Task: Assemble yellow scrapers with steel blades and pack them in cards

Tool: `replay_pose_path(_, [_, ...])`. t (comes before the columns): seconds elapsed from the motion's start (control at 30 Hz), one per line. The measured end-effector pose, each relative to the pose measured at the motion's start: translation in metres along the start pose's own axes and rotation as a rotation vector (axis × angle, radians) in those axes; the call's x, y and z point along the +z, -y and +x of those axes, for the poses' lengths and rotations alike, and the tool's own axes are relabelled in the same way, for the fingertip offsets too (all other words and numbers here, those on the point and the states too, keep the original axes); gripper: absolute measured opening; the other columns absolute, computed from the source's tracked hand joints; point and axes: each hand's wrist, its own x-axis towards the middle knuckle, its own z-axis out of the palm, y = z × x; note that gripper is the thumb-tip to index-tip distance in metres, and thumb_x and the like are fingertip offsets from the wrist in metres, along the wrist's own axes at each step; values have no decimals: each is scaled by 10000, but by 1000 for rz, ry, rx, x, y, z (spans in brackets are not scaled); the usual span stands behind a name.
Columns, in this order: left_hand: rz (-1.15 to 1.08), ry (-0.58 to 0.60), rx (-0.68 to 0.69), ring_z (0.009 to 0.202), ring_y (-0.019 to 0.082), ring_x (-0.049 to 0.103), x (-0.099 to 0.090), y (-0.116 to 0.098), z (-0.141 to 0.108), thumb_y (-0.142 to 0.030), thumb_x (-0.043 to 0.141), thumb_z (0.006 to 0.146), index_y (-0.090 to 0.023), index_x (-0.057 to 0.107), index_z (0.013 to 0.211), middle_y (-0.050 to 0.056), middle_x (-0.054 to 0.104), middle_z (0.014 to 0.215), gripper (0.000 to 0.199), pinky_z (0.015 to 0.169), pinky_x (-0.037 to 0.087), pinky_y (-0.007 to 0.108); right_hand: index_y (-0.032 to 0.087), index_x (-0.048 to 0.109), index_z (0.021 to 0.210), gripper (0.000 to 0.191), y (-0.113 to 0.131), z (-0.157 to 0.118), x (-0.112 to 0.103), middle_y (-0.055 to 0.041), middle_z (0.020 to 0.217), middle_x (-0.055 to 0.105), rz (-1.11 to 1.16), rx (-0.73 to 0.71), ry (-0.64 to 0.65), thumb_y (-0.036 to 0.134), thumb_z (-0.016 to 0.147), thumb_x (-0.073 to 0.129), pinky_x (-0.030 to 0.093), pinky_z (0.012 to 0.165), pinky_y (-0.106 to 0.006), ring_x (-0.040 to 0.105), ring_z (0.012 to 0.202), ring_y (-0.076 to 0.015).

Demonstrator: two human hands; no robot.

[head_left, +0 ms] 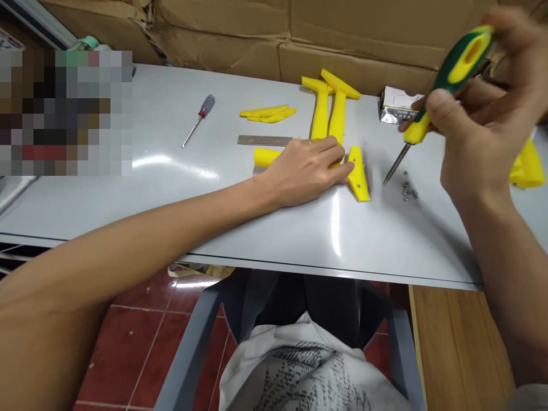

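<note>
My right hand point(483, 108) is raised over the right of the table, closed on a green and yellow screwdriver point(460, 60) whose tip points down and left. Under my left hand point(306, 168) lies a yellow T-shaped scraper point(358, 174), pressed to the tabletop with the fingers wrapped over its handle. Its head shows small screws and a thin metal edge. Between the screwdriver tip and my right wrist lies a small pile of screws point(408, 191). Behind my left hand are two more yellow scrapers point(329, 108), their handles partly hidden.
Further left lie yellow flat pieces point(269, 113), a metal blade strip point(263, 140) and a small grey screwdriver point(200, 118). A small box point(398, 104) stands at the back by the cardboard point(231, 48). More yellow parts point(528, 165) are at far right. The table's front edge point(274, 265) is before me.
</note>
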Motion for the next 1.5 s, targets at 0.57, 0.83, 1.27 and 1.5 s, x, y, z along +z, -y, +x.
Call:
replay_pose_path(0.57, [-12,-19,-189,1135,279,696,-8,-8,7,-514,241,1157,-199,569,1377,119,729,1111,506,798,502,370,278,744,1298,394,2,-8,3,-43,852,743,-513,192,439,424,932,723,589,832,-471,728,768,-276])
replay_pose_path(0.83, [-91,-53,-231,1119,273,691,-4,-5,5,-595,214,1140,-195,557,1380,134,726,1146,580,797,513,366,324,736,950,241,20,-5,0,-47,904,751,-100,168,434,562,915,755,622,770,-491,690,789,-255])
replay_pose_path(1.27, [-132,-21,-137,981,229,686,-5,-2,2,-564,259,1150,-239,589,1344,89,722,977,502,720,475,330,268,680,793,473,12,-7,9,-21,716,694,7,274,420,679,714,901,570,566,-418,580,553,-167])
replay_pose_path(1.5, [-131,10,-144,1092,277,694,-5,-5,3,-631,164,1131,-225,567,1366,124,735,1146,619,757,483,358,256,777,737,277,6,27,-48,5,606,703,-578,238,622,464,748,960,455,526,-342,578,484,-116])
